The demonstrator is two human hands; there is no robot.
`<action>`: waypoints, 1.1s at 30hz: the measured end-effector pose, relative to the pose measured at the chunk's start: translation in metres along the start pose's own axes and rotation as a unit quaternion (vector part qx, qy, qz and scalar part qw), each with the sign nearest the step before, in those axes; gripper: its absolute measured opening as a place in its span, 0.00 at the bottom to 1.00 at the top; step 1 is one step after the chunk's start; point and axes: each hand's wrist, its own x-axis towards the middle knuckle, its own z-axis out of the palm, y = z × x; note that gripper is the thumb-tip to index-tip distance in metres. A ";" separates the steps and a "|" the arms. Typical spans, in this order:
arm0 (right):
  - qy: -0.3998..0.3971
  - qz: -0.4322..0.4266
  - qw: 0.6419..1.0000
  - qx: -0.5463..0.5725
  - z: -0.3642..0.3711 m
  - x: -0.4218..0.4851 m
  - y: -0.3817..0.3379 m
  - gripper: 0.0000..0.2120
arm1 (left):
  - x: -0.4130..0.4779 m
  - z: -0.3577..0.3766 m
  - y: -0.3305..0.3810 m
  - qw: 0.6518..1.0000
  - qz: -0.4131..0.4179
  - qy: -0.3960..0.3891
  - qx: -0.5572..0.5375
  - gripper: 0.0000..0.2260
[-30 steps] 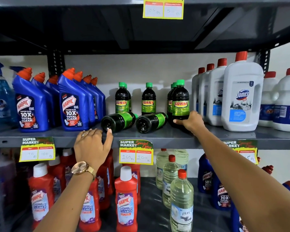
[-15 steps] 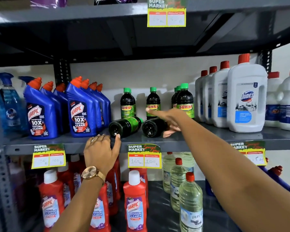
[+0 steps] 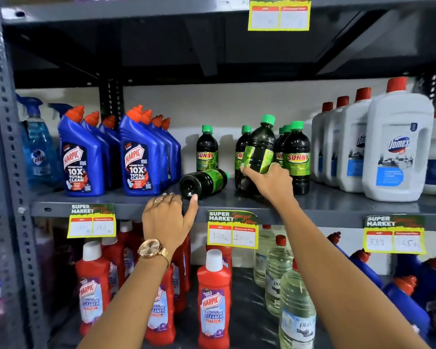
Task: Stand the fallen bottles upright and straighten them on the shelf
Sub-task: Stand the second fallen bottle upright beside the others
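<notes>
Change noted: half a second ago two dark bottles lay on their sides on the middle shelf (image 3: pixel 325 205). One of them, the raised bottle (image 3: pixel 258 152), is now off its side and nearly upright, leaning slightly, its base close to or on the shelf just in front of the standing Sunny bottles (image 3: pixel 297 157). The right hand (image 3: pixel 272 183) grips it low on the body, fingers (image 3: pixel 247 170) wrapped over the green label. Whether the base is fully seated cannot be told; the hand hides it.

The fallen bottle (image 3: pixel 203 182) is unchanged: it lies on its side, base toward the camera, green cap toward the back. The left hand (image 3: pixel 168 220) rests at the shelf edge, fingers loosely spread and holding nothing, the thumb tip touching or just short of the bottle's base.

Judgement: one of two fallen bottles is nearly righted; one remains, then alignment of the row.

Materials: the bottles are smooth round plastic, dark contents, glossy green wrap labels, ribbed green screw caps. A round body may roll on the painted grey metal shelf, which looks smooth and hard. Neighbouring blue Harpic bottles (image 3: pixel 82 159) are angular with bent necks; white Domex jugs (image 3: pixel 398 152) are broad and flat-faced.
</notes>
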 end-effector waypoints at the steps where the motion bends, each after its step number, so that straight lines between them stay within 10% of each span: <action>1: 0.003 -0.016 1.000 -0.015 0.001 -0.001 -0.001 0.34 | 0.000 0.000 0.000 1.000 0.001 0.000 -0.001 0.27; 10: -0.029 -0.015 0.991 -0.133 0.011 0.008 -0.003 0.38 | 0.000 0.002 -0.001 1.000 0.006 0.009 0.001 0.27; 14: -0.095 0.045 0.994 0.008 0.015 0.015 0.003 0.45 | 0.000 0.006 -0.001 0.999 0.010 0.038 0.006 0.27; 19: -0.121 0.004 0.988 0.097 0.019 0.021 0.009 0.30 | 0.001 0.015 -0.003 0.998 0.012 0.066 0.007 0.26; 24: -0.095 0.015 0.995 -0.010 0.024 0.024 0.009 0.52 | 0.001 0.013 -0.001 0.997 0.007 0.077 0.002 0.25; 29: -0.151 0.039 0.984 0.086 0.024 0.028 0.013 0.32 | 0.000 0.009 0.001 0.997 0.007 0.075 0.002 0.24; 33: -0.131 0.021 0.991 -0.005 0.027 0.028 0.013 0.48 | -0.001 0.008 0.002 0.997 0.004 0.073 -0.003 0.24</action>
